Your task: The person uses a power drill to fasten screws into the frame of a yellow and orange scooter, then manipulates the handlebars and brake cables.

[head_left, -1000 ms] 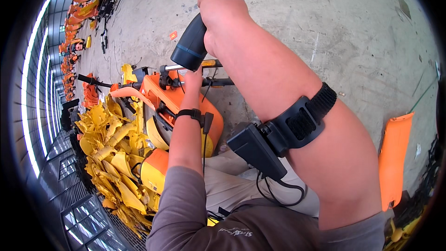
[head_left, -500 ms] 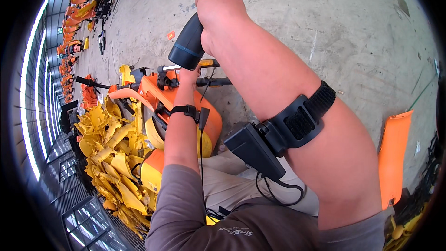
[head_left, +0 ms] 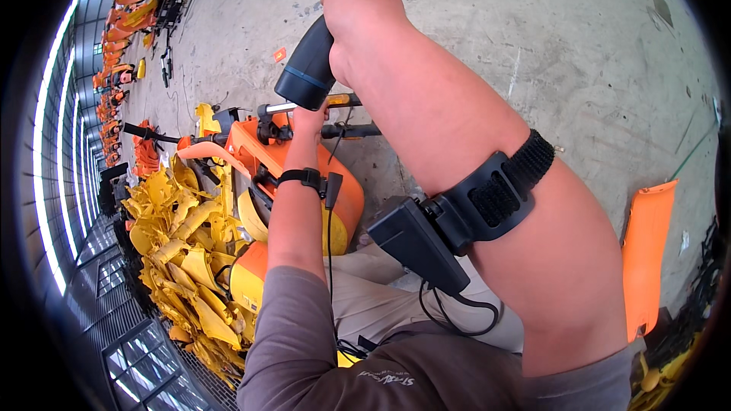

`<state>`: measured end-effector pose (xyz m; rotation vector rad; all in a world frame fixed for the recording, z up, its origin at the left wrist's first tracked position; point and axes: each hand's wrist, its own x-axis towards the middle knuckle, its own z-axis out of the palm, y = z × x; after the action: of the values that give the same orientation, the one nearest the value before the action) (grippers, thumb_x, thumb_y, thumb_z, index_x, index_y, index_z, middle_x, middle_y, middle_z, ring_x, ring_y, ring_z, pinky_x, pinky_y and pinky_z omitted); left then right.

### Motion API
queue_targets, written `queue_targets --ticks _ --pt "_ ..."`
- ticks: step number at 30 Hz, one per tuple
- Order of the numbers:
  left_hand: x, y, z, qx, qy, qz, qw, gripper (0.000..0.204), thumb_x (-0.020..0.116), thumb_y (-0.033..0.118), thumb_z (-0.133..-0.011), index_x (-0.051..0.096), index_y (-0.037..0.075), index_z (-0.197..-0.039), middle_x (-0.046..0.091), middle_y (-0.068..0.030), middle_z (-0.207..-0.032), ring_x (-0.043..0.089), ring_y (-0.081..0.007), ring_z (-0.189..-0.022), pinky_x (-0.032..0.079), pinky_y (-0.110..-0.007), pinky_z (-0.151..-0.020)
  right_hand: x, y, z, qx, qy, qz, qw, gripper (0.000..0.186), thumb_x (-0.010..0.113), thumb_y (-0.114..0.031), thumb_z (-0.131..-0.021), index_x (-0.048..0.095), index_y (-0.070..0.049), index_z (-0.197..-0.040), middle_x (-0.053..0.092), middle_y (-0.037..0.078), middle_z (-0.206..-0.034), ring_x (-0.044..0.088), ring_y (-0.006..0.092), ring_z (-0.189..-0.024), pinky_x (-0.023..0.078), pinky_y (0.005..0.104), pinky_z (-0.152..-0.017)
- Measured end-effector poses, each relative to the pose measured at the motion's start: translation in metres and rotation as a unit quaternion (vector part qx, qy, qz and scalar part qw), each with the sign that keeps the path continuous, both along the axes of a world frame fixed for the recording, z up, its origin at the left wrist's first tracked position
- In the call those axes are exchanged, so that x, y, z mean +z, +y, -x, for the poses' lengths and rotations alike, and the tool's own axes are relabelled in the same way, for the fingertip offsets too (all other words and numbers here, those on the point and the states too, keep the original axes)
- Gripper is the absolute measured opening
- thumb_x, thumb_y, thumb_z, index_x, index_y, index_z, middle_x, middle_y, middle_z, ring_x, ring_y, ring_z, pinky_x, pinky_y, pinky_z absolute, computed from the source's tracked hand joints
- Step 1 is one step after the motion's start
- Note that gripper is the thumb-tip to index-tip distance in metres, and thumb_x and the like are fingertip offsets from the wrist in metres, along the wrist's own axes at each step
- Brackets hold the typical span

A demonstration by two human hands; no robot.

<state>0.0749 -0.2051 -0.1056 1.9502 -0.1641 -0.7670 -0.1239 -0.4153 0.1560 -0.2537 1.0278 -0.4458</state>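
Observation:
My right hand [head_left: 358, 19] is wrapped round a black cordless power tool [head_left: 303, 74] with blue trim, raised at the upper middle. Beneath the tool, my left hand [head_left: 311, 116] grips part of the front assembly of an orange-and-yellow scooter [head_left: 339, 186], beside a silver tube [head_left: 279, 108]; its fingertips are partly hidden, so the exact part is unclear. The scooter lies low in front of me, with black tubes and a handlebar grip [head_left: 139, 129] reaching left. Black strapped devices with cables sit on both my forearms.
A heap of broken yellow panels [head_left: 183, 243] fills the left side on the concrete floor [head_left: 556, 46]. A long orange panel [head_left: 646, 255] is at the right. Rows of orange and yellow vehicle parts [head_left: 129, 7] line the upper left, beside a building wall with strip lights.
My right hand and the tool have edged slightly up and left. My left hand has shifted a little up and left, still at the same part of the scooter.

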Motion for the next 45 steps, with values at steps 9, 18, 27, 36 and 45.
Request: queue_targets --ticks 9,18,27,36,45 --pt "-0.011 -0.002 -0.006 -0.040 -0.012 0.038 0.998 0.012 0.070 0.010 -0.085 0.065 -0.001 -0.090 0.064 -0.0049 -0.071 0.059 -0.0133 -0.058 0.046 -0.030 -0.053 -0.004 -0.003 0.000 0.002 0.007 0.004 1.000 0.044 0.061 -0.010 -0.089 0.045 0.008 -0.126 0.052 0.021 -0.116 0.054 0.0268 -0.104 0.049 0.0458 -0.091" --pt "-0.049 0.008 -0.036 -0.199 -0.283 -0.257 0.902 0.028 0.070 0.017 -0.079 0.069 0.004 -0.104 0.071 -0.0170 -0.091 0.068 -0.0315 -0.095 0.052 -0.039 -0.082 -0.012 -0.008 0.000 0.004 0.009 0.010 1.000 0.044 0.060 -0.009 -0.089 0.045 0.009 -0.126 0.052 0.021 -0.116 0.055 0.0271 -0.104 0.049 0.0459 -0.091" --pt "-0.054 0.031 -0.041 -0.172 -0.192 -0.235 0.937 0.043 0.072 0.037 -0.078 0.070 0.006 -0.108 0.071 -0.0169 -0.105 0.067 -0.0328 -0.102 0.051 -0.039 -0.088 0.006 0.002 0.001 0.001 0.011 0.006 1.000 0.042 0.061 -0.011 -0.088 0.048 0.007 -0.125 0.054 0.020 -0.115 0.055 0.0268 -0.102 0.049 0.0451 -0.090" --pt "-0.049 0.009 -0.028 -0.170 -0.224 -0.265 0.922 0.056 0.070 0.043 -0.079 0.063 0.014 -0.127 0.064 -0.0197 -0.124 0.059 -0.0346 -0.119 0.047 -0.041 -0.098 -0.002 -0.005 0.001 -0.002 0.018 0.004 1.000 0.042 0.062 -0.012 -0.088 0.048 0.006 -0.124 0.054 0.020 -0.114 0.056 0.0269 -0.101 0.050 0.0454 -0.089" --pt "-0.025 -0.002 -0.027 -0.220 -0.265 -0.318 0.884 0.054 0.068 0.040 -0.081 0.061 0.015 -0.129 0.063 -0.0197 -0.126 0.058 -0.0350 -0.120 0.047 -0.042 -0.098 0.002 -0.001 0.001 -0.009 0.018 0.005 1.000 0.043 0.062 -0.013 -0.088 0.049 0.006 -0.124 0.055 0.020 -0.114 0.056 0.0273 -0.101 0.049 0.0453 -0.089"
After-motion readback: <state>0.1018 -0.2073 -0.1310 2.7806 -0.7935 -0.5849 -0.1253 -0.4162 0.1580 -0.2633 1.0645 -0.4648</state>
